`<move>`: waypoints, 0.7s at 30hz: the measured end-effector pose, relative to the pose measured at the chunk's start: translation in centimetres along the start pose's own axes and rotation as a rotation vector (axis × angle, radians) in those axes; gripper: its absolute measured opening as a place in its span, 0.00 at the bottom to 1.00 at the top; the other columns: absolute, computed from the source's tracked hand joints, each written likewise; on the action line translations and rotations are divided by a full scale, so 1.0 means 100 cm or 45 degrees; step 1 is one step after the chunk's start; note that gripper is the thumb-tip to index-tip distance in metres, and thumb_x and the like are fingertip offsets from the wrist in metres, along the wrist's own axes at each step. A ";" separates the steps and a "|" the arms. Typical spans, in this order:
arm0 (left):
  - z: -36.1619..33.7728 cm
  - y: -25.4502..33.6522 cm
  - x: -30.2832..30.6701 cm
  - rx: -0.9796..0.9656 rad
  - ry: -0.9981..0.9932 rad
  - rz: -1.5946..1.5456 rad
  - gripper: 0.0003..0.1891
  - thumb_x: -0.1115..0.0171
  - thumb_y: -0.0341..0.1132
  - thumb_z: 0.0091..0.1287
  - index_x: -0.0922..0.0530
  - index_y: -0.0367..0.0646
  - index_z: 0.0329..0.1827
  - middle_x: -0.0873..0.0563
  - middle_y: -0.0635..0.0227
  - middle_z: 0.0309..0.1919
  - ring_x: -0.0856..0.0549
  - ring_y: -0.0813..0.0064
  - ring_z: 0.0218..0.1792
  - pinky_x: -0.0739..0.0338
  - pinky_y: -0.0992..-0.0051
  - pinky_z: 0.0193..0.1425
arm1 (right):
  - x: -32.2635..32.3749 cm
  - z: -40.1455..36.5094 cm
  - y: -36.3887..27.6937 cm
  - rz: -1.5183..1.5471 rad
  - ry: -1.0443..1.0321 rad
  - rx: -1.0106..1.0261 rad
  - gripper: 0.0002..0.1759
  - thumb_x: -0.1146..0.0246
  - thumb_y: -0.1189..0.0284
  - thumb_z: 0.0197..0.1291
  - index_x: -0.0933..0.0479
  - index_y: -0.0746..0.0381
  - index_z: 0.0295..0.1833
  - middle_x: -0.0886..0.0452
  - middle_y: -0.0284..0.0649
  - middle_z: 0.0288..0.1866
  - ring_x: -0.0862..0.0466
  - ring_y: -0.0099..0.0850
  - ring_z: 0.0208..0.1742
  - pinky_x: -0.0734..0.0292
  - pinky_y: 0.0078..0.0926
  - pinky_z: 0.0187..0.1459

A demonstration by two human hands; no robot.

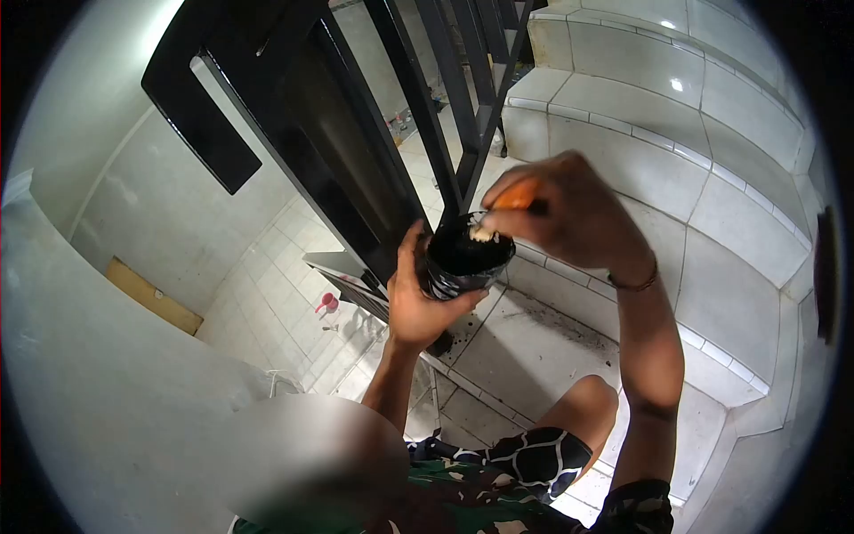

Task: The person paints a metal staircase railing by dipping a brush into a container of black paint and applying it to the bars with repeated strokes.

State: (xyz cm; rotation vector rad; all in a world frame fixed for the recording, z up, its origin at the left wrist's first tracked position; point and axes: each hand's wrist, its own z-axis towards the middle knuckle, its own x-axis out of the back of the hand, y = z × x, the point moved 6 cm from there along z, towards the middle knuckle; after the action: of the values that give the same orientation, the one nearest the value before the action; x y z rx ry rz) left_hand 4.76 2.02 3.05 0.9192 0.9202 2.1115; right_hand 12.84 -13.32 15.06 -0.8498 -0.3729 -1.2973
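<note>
My left hand (420,307) is wrapped around a dark cup of black paint (449,283), its mouth tilted up toward me. In my right hand (569,209) is a paintbrush (516,196) with an orange handle, the fingers closed around it. The brush's pale upper part shows at the cup's rim, and its tip is hidden inside the cup. Just beyond my left hand stands the glossy black stair railing (356,151), close to the cup.
White tiled stairs (640,133) curve upward on the right. Dark specks and smears (560,320) mark the step below the cup. A pink dipper (327,303) lies on the lower tiled floor. A pale wall (116,356) rises on the left, with a brown board (153,296) beyond.
</note>
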 end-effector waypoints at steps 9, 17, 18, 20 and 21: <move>0.015 0.003 0.004 -0.185 0.142 -0.171 0.51 0.20 0.29 0.38 0.43 0.30 0.67 0.19 0.49 0.49 0.17 0.66 0.48 0.23 0.71 0.55 | 0.036 0.005 0.011 0.276 0.193 -0.260 0.05 0.37 0.74 0.55 0.18 0.61 0.36 0.16 0.36 0.32 0.19 0.24 0.24 0.26 0.20 0.25; 0.020 -0.002 -0.001 -0.142 0.158 -0.276 0.52 0.19 0.31 0.38 0.43 0.32 0.67 0.17 0.52 0.44 0.15 0.66 0.45 0.21 0.72 0.52 | 0.062 0.007 0.002 0.287 0.363 -0.148 0.10 0.40 0.71 0.61 0.18 0.67 0.39 0.26 0.31 0.17 0.29 0.17 0.18 0.38 0.15 0.21; 0.020 -0.001 -0.001 -0.166 0.160 -0.267 0.52 0.19 0.31 0.38 0.43 0.32 0.67 0.17 0.52 0.44 0.15 0.66 0.45 0.21 0.72 0.52 | 0.062 0.007 0.000 0.282 0.359 -0.149 0.10 0.40 0.71 0.61 0.18 0.67 0.39 0.26 0.31 0.17 0.29 0.17 0.18 0.38 0.15 0.21; 0.021 0.002 0.000 -0.190 0.163 -0.260 0.52 0.19 0.31 0.38 0.43 0.32 0.67 0.17 0.52 0.43 0.15 0.66 0.45 0.21 0.71 0.52 | 0.066 0.007 -0.001 0.266 0.406 -0.180 0.12 0.41 0.69 0.61 0.18 0.67 0.39 0.27 0.31 0.16 0.30 0.17 0.17 0.38 0.16 0.21; 0.020 0.005 0.001 -0.190 0.165 -0.246 0.52 0.19 0.31 0.38 0.43 0.32 0.67 0.17 0.53 0.43 0.15 0.66 0.45 0.22 0.71 0.52 | 0.066 0.007 -0.002 0.264 0.402 -0.181 0.12 0.41 0.69 0.61 0.18 0.67 0.39 0.27 0.31 0.16 0.30 0.17 0.17 0.38 0.16 0.21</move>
State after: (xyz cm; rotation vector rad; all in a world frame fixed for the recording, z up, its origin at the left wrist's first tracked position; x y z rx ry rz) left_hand 6.15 2.53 4.54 0.5997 0.8650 2.0596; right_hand 14.57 -17.34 20.09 -0.7637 0.0566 -1.2487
